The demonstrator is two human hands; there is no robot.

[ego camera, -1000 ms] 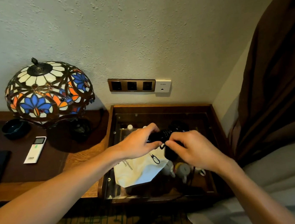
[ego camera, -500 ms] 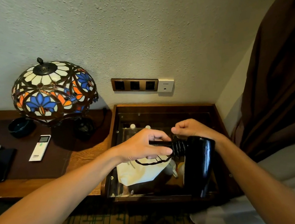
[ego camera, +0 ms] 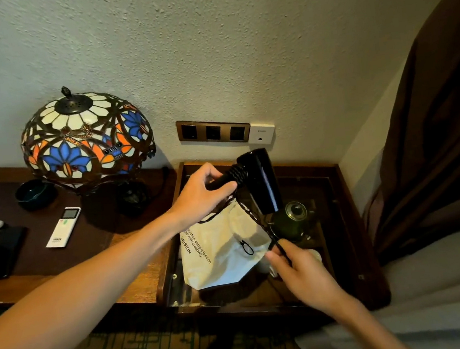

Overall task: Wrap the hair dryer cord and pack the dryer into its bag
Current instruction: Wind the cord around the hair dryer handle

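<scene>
My left hand [ego camera: 201, 195] grips the handle of a glossy black hair dryer [ego camera: 261, 180] held above a glass-topped wooden case. Several turns of the dark braided cord [ego camera: 249, 214] sit coiled on the handle beside the barrel. From there the cord runs down and right to my right hand [ego camera: 295, 270], which pinches it taut. A white drawstring bag [ego camera: 223, 250] with black print lies flat on the glass below the dryer, its black drawstring loose on top.
A stained-glass lamp [ego camera: 85, 140] stands to the left on a dark desk with a white remote [ego camera: 64, 227], a black phone [ego camera: 3, 251] and a dark bowl [ego camera: 35, 194]. A green glass teapot [ego camera: 292, 220] sits under the dryer's nozzle. Wall sockets [ego camera: 213, 132] behind; brown curtain [ego camera: 435, 131] right.
The dryer has been raised and turned, its barrel now higher and further back. My right hand left the handle and moved down toward me, pulling the cord out taut.
</scene>
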